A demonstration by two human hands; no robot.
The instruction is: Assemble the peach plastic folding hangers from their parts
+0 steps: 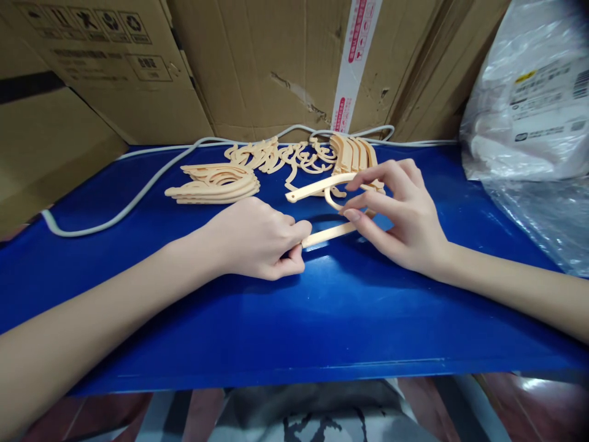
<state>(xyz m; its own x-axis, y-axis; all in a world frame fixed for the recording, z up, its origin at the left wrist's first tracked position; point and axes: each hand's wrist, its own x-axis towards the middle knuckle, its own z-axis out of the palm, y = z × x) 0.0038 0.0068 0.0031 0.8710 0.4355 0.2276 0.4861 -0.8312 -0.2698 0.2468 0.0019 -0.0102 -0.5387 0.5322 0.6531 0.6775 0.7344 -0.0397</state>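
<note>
My left hand is closed, its thumb and index finger pinching the near end of a slim beige plastic hanger arm. That arm slants up to the right and passes behind the fingers of my right hand. My right hand is curled, with thumb and fingertips around a beige hanger piece that has a curved loop. Above it, a second beige bar with a small hole at its tip runs under my right index finger. My fingers hide where these parts meet.
On the blue table lie a stack of flat beige pieces, a spread of hook-shaped parts and a row of curved arms. A white cable snakes behind them. Cardboard boxes and a plastic bag border the table.
</note>
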